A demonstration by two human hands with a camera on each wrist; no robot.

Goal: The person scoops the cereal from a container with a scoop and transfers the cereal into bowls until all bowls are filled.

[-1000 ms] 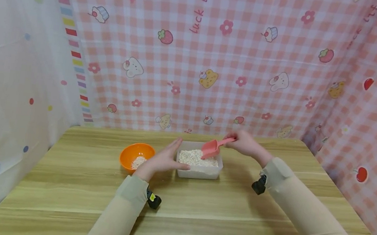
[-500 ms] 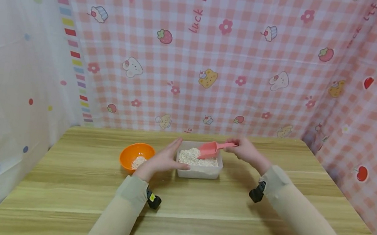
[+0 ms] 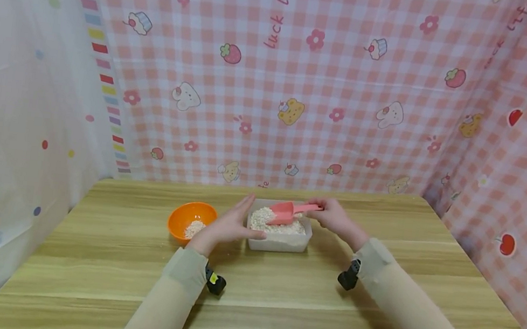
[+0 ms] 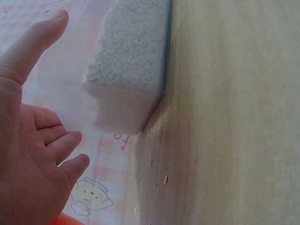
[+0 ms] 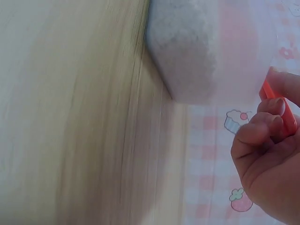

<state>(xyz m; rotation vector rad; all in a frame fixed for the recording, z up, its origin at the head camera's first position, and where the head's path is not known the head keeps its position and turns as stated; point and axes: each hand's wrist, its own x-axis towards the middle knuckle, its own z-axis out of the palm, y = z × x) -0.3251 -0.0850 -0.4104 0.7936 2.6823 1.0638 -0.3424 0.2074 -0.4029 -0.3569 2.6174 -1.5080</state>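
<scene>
My right hand (image 3: 332, 217) grips the handle of a coral-pink scoop (image 3: 282, 213); part of the red handle (image 5: 266, 90) shows between the fingers in the right wrist view. The scoop's bowl dips into pale flakes like oats (image 3: 261, 217) inside a translucent white rectangular box (image 3: 279, 244). My left hand (image 3: 228, 227) rests at the box's left front corner, fingers spread along the left side and thumb lying across the front wall. In the left wrist view the thumb (image 4: 40, 40) overlaps the box, while the other fingers are slightly bent and hold nothing.
An orange bowl (image 3: 181, 214) with a small heap of flakes stands left of the box, partly behind my left hand. Crumbs (image 4: 165, 179) lie on the wooden table (image 3: 267, 306). Patterned cloth (image 3: 312, 78) hangs behind the table and on both sides.
The scoop has moved left through the flakes, its bowl flattening from a tilt and pushing flakes toward the left. My right hand has moved slightly down and left. The left hand stays put.
</scene>
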